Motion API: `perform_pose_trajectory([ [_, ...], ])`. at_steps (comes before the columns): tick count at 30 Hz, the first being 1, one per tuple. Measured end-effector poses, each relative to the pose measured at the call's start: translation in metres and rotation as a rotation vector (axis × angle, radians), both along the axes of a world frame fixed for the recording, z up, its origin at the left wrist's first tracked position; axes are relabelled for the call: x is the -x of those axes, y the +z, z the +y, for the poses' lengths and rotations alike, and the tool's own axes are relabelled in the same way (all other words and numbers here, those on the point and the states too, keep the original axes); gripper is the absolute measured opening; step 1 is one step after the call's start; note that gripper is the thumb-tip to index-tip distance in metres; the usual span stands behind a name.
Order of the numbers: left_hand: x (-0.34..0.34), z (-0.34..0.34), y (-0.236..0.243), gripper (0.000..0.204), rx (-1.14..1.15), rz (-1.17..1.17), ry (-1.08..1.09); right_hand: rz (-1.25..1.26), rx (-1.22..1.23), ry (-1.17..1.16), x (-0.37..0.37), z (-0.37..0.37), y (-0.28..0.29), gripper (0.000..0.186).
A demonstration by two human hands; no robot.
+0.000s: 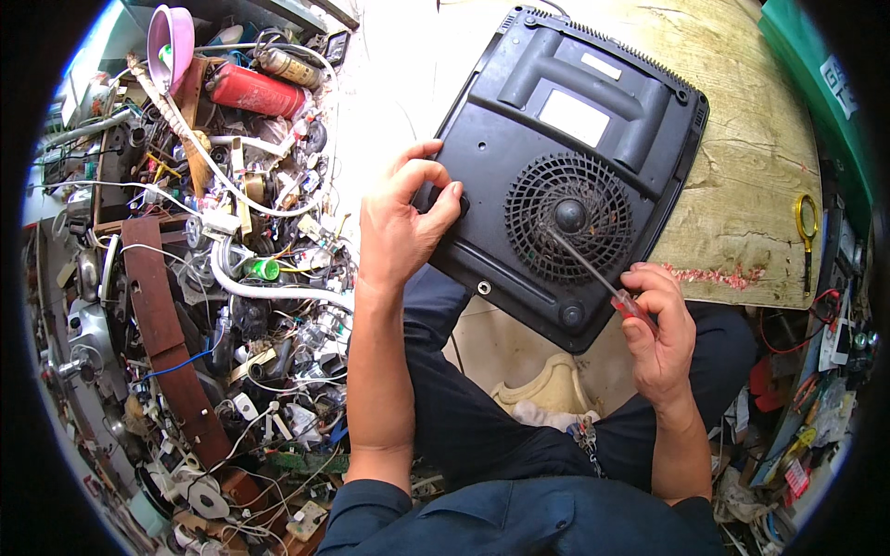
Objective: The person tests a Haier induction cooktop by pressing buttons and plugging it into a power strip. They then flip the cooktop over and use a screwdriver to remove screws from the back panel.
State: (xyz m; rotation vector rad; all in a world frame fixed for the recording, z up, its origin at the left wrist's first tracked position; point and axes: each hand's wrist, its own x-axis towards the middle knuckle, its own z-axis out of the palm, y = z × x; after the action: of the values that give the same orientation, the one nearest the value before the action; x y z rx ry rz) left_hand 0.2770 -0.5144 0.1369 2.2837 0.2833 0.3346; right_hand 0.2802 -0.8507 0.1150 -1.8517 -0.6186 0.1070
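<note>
Left hand (400,225), centre of frame: grip clenched on the near-left edge of a black plastic appliance base (565,157), fingers curled over the rim, thumb on the underside panel. Right hand (660,329), lower right of centre: grip closed around the red handle of a screwdriver (607,283), shaft slanting up-left, tip at the hub of the round fan grille (569,217).

Appliance base lying underside up, tilted as a diamond across upper centre; near corner hanging over the lap, far part resting on a worn wooden counter (742,176). Two pale rectangular labels on the raised ribbed part of the base. Screw holes along the near-left edge.

Counter top scuffed, bare plywood, with a streak of reddish crumbs (714,275) along its near edge at right. Yellow-handled scissors (807,227) at the counter's right edge.

Left third of frame: dense heap of scrap (232,278) — wires, white hose, circuit boards, a red cylinder (255,91), a pink bowl (171,42), a brown strap. Right rim: green panel, further wires and small parts. Dark trousers and blue sleeves along the lower edge.
</note>
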Motion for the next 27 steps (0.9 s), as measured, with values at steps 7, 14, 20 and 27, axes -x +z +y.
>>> perform_pose_trajectory([
  [7,0.0,0.004,-0.007,0.011,-0.067,-0.055,-0.01,0.015,-0.009,0.011,0.001,-0.002,0.0,0.039],
  [14,0.003,0.002,-0.007,0.011,-0.002,-0.097,-0.042,0.294,-0.301,-0.14,0.019,-0.006,-0.01,0.045],
  [20,0.016,0.001,-0.025,0.013,0.101,-0.159,0.039,0.395,-0.38,-0.12,0.02,-0.006,-0.015,0.046],
  [27,0.025,0.006,-0.023,0.017,0.27,-0.159,0.117,0.683,-0.581,0.107,0.009,0.03,0.051,0.041],
])
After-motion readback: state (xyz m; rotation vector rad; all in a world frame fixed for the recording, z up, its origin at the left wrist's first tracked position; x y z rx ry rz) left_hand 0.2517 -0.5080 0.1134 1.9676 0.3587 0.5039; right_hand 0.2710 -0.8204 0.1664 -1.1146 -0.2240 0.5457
